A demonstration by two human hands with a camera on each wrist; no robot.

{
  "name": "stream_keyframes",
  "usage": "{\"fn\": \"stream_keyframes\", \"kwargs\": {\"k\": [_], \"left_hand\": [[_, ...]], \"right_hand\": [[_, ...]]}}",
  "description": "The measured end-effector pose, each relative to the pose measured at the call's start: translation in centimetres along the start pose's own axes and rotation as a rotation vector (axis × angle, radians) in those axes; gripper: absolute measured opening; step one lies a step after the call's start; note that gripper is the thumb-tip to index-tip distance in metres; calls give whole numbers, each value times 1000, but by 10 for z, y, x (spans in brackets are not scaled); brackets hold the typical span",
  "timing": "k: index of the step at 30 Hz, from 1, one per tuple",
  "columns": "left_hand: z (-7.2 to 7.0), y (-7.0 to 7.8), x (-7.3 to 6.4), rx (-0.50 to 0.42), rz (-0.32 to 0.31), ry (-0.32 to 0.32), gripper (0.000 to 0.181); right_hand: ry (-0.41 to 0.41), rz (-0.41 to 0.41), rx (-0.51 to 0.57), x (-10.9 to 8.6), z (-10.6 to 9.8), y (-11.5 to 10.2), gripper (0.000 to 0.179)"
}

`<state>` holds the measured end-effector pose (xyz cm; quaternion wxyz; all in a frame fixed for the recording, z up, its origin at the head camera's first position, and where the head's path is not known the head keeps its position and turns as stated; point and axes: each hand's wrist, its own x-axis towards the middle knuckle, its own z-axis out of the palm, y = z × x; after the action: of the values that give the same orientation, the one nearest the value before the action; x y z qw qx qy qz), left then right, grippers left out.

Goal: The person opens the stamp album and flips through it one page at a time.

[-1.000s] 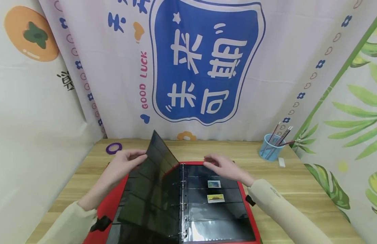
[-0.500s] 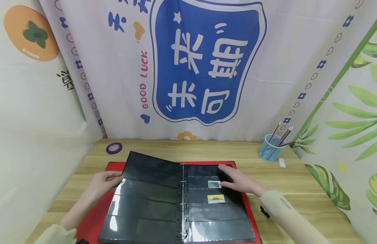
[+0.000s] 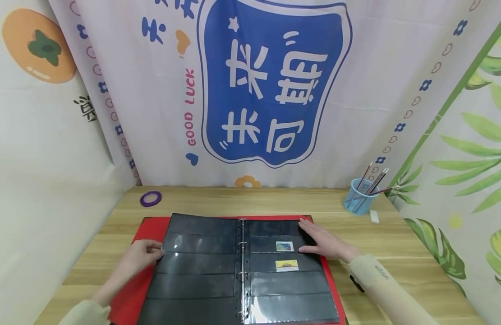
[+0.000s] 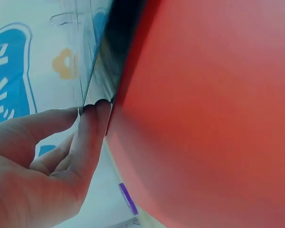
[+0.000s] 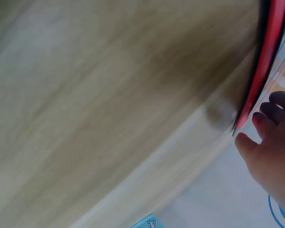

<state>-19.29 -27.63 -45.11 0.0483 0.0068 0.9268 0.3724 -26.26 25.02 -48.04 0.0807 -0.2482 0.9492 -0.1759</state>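
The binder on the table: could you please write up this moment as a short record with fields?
binder: red binder open flat on the wooden table, black pocket pages on both sides of the metal rings
stamps: two stamps in the right page's pockets, one above the other
left hand: left hand holds the left page's outer edge
right hand: right hand lies flat on the right page's outer edge
also on table: blue pencil cup, purple tape roll, eraser

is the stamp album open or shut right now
Open. The stamp album lies spread flat on the table, ring spine exposed, black pocket pages on both sides, two stamps showing.
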Motion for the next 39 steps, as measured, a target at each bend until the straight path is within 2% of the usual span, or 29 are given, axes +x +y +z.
{"fn": "stream_keyframes", "kwargs": {"k": [4, 8, 14, 16, 19, 21, 23, 26, 30, 39], "left_hand": [[7, 3, 0, 120, 43, 65, 33], [16, 6, -1, 196, 51, 127, 35], [26, 7, -1, 245, 30, 100, 47], [29, 7, -2, 278, 54, 100, 56], [35, 4, -3, 328, 143, 111, 71], [39, 2, -5, 357, 215, 92, 81], [43, 0, -7, 384, 274, 42, 88], [46, -1, -12, 418, 311, -44, 94], [47, 2, -15, 439, 303, -105, 96], [46, 2, -13, 464, 285, -147, 97]], "right_hand": [[18, -20, -8, -1, 1, 2, 88], [11, -2, -11, 0, 0, 4, 92], [0, 27, 0, 0, 1, 7, 97], [-2, 31, -3, 0, 2, 8, 97], [-4, 30, -7, -1, 2, 9, 98], [-6, 24, -5, 0, 2, 9, 98], [-8, 18, -3, 0, 3, 10, 97], [-7, 8, -6, 1, 4, 11, 97], [5, 0, -17, 1, 6, 11, 96], [36, -19, -26, 0, 5, 7, 92]]}}
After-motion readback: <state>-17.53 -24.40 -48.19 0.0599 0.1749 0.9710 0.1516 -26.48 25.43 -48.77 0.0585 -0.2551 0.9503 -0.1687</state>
